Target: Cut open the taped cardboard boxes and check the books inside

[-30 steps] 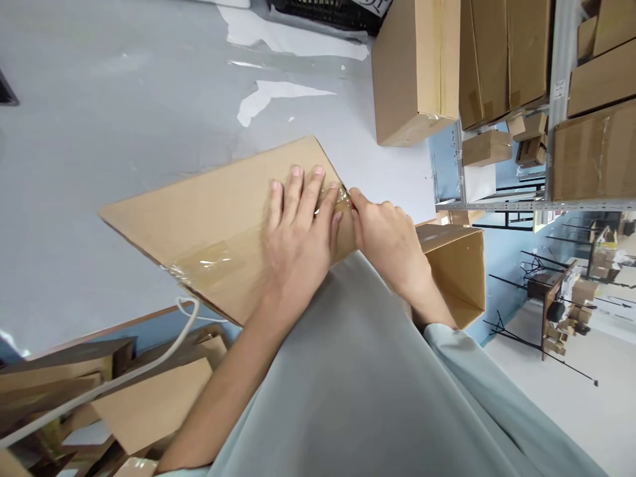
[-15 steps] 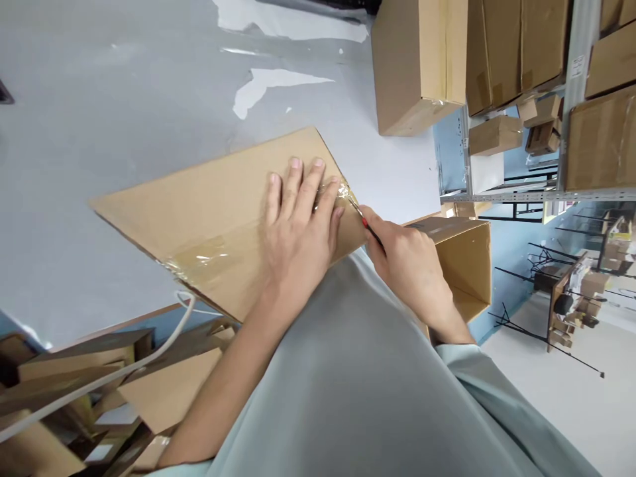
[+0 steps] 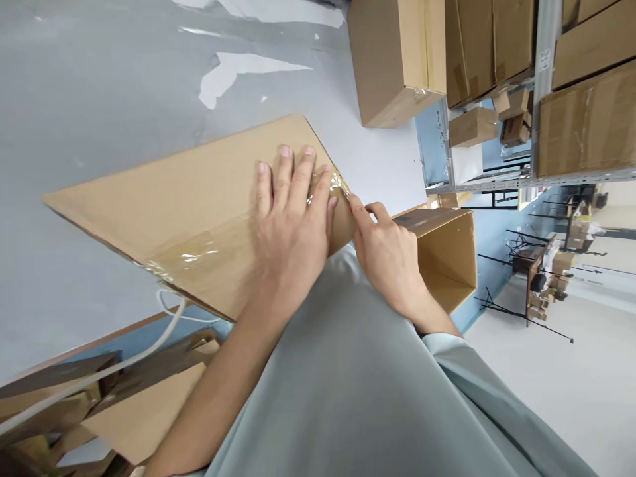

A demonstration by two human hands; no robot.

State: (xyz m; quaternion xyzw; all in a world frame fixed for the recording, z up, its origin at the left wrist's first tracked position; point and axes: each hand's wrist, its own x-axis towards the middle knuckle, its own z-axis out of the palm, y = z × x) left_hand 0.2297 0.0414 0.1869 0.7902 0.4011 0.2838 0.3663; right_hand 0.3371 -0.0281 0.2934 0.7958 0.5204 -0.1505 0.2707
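A closed cardboard box [image 3: 213, 172] lies on the grey tabletop in front of me, with clear tape [image 3: 189, 255] running across its top. My left hand [image 3: 293, 218] rests flat on the box, palm down and fingers spread, touching the tape near the right end. At that right edge, my right hand [image 3: 385, 248] is closed around a slim utility knife [image 3: 352, 206]. Only a bit of its red part shows now; the blade and black handle are hidden by the fingers. Crinkled tape lies beside the fingertips.
A tall cardboard box [image 3: 392, 59] stands on the table at the upper right. An open box [image 3: 447, 258] is beside my right arm. A white cable [image 3: 149, 348] loops at the lower left above several cartons. Shelves [image 3: 544, 73] with boxes stand at right.
My right hand has moved up along the box's right edge, its fingers now covering most of the knife. My left hand stays on the box. The whole view has shifted slightly.
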